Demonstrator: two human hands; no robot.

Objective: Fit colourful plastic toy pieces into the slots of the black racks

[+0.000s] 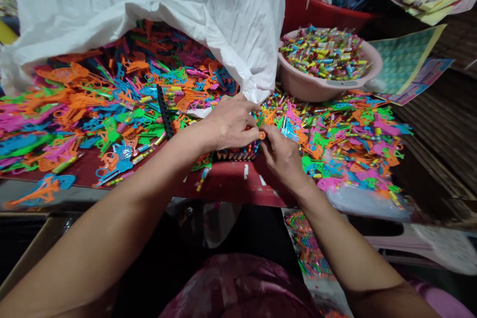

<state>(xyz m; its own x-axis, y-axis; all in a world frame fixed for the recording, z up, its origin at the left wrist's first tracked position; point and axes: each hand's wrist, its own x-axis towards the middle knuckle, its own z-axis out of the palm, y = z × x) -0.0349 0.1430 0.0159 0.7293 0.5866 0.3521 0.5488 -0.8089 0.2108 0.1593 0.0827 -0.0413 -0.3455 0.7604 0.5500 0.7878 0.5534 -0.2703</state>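
My left hand (231, 123) reaches over a low, dark, ridged-edged tray (240, 156) that holds small colourful pieces. Its fingers are bent, and its thumb tip comes close to my right fingertips; what it pinches, if anything, is hidden. Thumb and fingers of my right hand (281, 151) close on a small piece with a round orange end (262, 135). The rest of that piece is hidden. Around both hands lie many bright plastic toy pieces, among them a blue lattice one (290, 131) and small striped tubes.
A white sack (238, 15) spills a heap of plastic pieces (67, 104) over the red tabletop (223, 184). A pink basin (324, 87) of small wrapped tubes stands back right, before a red tub (298, 10). A black strip (164, 112) stands left of my hands. Clear plastic bags (365, 203) lie front right.
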